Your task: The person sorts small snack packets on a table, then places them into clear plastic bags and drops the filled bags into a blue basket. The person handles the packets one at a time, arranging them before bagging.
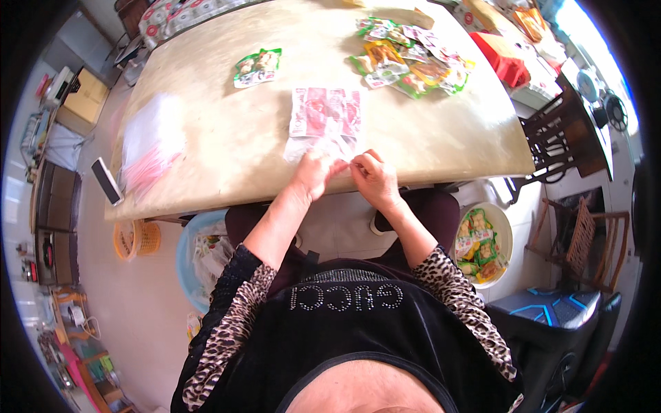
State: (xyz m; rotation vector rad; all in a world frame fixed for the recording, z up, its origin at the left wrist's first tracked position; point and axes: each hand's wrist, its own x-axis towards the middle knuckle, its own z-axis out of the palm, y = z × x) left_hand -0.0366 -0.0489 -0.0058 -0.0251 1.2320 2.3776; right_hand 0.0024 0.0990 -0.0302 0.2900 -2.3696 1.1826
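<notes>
A clear plastic bag (297,148) lies flat before me near the table's front edge. Inside it shows a red-and-white printed packet (326,111); whether there is more than one is unclear. My left hand (314,173) grips the near end of the bag. At the bag's near right corner, my right hand (376,178) pinches the plastic, its fingertips almost meeting the left thumb. Farther off lies a green-edged food pouch (258,67). To its right spreads a heap of food pouches (413,57) in green, yellow and red-white.
A stack of clear bags with pink edges (152,139) lies on the table (217,139) at left, beside a phone (107,180). Below stand a blue tub (188,258) holding plastic and a pale bucket (508,242) of pouches. A dark wooden chair (555,131) stands right.
</notes>
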